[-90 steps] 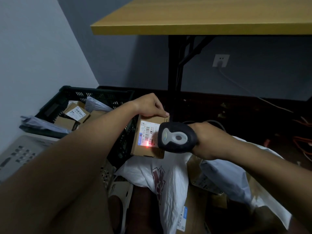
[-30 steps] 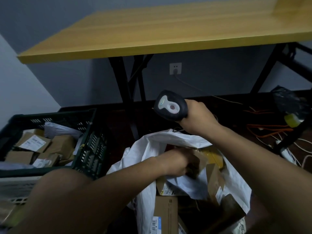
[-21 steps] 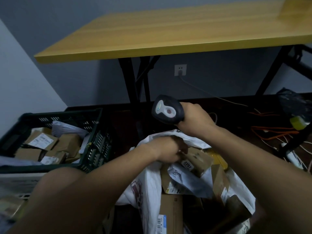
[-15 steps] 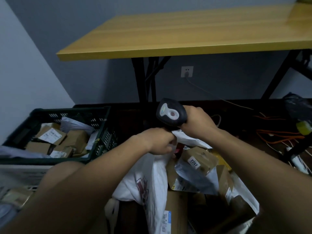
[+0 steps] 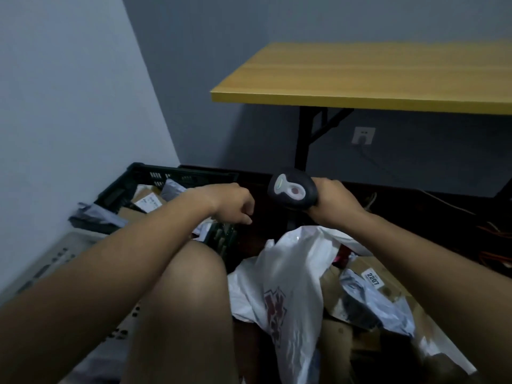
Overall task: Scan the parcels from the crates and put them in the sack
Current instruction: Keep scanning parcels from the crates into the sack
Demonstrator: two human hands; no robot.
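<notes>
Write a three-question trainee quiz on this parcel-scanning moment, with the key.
1. True or false: the left hand holds a parcel.
2. What does the right hand grip?
3. Where does the box labelled 2207 lie? A) in the black crate B) in the white sack C) on the yellow table

Key: 1 false, it is empty, hanging over the crate's near edge. 2 the scanner. 3 B.

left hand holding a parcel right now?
No. The left hand hangs over the near edge of the black crate with fingers loosely curled and nothing in them; the right hand grips the scanner.
</notes>
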